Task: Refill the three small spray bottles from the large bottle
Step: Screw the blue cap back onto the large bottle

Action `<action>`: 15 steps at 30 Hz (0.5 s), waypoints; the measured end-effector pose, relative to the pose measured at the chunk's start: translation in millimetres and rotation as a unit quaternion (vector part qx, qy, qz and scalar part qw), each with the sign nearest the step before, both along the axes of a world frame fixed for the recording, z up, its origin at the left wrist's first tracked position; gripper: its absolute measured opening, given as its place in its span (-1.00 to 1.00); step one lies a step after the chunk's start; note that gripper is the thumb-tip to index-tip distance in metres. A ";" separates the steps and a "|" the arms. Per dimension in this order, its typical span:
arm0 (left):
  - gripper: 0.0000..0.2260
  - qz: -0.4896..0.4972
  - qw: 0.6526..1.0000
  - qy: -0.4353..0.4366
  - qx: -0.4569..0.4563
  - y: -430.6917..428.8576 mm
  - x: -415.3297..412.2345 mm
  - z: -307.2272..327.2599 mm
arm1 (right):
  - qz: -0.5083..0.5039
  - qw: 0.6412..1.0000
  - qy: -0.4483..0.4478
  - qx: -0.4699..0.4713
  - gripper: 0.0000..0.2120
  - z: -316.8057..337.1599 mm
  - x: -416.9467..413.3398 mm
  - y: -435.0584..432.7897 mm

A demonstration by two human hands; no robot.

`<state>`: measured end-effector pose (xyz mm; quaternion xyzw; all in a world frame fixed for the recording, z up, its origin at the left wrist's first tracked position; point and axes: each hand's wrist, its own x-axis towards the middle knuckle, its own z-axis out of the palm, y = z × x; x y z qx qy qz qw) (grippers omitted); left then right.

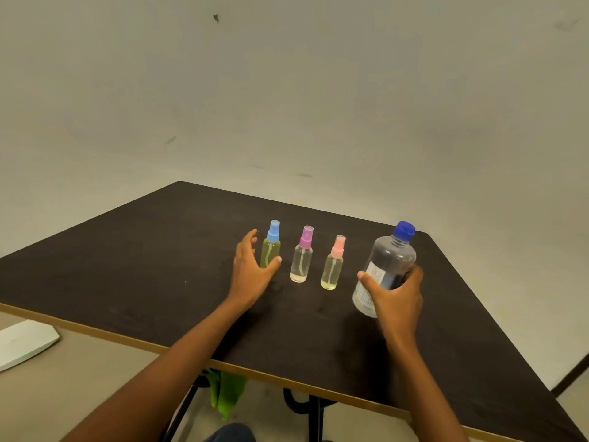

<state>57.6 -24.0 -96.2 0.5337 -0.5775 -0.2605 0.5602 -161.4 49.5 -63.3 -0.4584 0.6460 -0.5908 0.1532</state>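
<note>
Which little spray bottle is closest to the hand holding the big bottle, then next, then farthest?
1. Pink-capped bottle, just left of the right hand.
2. Purple-capped bottle, in the middle.
3. Blue-capped bottle, far left, by the left hand.

desk (159, 266): dark top, bottles in a row
row, left to right: blue-capped spray bottle (271, 250), purple-capped spray bottle (301, 263), pink-capped spray bottle (333, 269), all upright
left hand (251, 272): spread beside the blue-capped spray bottle, thumb before its base
right hand (396, 298): wrapped round the tilted, capped large bottle (392, 260)
</note>
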 end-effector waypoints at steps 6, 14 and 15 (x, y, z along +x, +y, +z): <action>-0.28 -0.040 0.999 -0.008 0.030 -14.7 -1.2 0.5 | -0.035 0.999 0.019 -0.002 -0.23 0.3 -15.4 -34.0; -0.31 -0.062 0.997 -0.025 0.030 -17.8 -1.0 1.3 | -0.029 0.999 0.043 0.004 -0.22 -12.7 -24.7 -48.2; -0.31 -0.059 0.998 -0.023 0.029 -18.2 -0.7 1.1 | -0.027 0.999 0.043 0.005 -0.22 -14.9 -24.8 -48.6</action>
